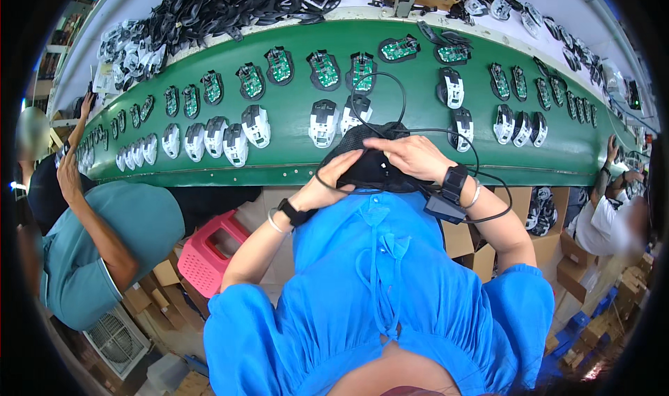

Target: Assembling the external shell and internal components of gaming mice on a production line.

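Note:
In front of my blue top, at the near edge of the green conveyor, is a black mesh-fabric item (380,171) with dark cables around it. My left hand (331,176) holds its left side, fingers stretched along it and thumb apart below. My right hand (416,159) is closed on its right side, with the index finger pointing left across the top. A black cable (404,96) loops over the belt and around my right wrist. Beneath that wrist hangs a small dark box (446,208). Part of the fabric item is hidden by my fingers.
Mouse bases with green circuit boards (323,70) and white-and-black mouse shells (256,126) line the green belt (279,159). Black parts (237,5) are heaped behind. Left are a pink stool (209,256) and a co-worker in teal (104,242); another person (606,218) works right, near cardboard boxes (481,260).

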Tool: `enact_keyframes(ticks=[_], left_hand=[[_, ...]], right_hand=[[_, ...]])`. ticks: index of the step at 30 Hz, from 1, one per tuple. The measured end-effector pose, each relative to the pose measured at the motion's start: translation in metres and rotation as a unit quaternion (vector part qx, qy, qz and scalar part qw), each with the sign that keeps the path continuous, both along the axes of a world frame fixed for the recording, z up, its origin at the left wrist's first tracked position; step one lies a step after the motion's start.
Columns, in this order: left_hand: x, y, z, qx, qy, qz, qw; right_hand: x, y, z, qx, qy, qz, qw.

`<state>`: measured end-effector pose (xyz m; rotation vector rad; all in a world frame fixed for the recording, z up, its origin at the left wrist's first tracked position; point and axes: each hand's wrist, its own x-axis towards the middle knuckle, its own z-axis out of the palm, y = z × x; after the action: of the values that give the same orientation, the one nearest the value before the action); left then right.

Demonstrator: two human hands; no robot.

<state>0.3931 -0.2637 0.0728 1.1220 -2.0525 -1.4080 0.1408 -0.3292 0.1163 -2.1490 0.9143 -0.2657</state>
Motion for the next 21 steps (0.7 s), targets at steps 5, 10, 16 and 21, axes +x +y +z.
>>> enact_keyframes(ticks=[5, 10, 16, 21], left_hand=[[0.015, 0.021, 0.012, -0.033, -0.024, 0.019, 0.999], [0.042, 0.058, 0.002, 0.101, 0.072, 0.109, 0.986], [0.025, 0.059, 0.011, 0.131, 0.099, 0.242, 0.956], [-0.025, 0.041, -0.004, -0.253, -0.121, 0.065, 0.958]], right_hand=[[0.030, -0.003, 0.006, -0.060, 0.176, -0.036, 0.982], [0.030, -0.019, 0.002, -0.154, 0.223, 0.028, 0.962], [0.037, -0.024, 0.003, -0.153, 0.240, 0.085, 0.955], [0.036, -0.030, -0.009, -0.136, 0.217, 0.060, 0.965]])
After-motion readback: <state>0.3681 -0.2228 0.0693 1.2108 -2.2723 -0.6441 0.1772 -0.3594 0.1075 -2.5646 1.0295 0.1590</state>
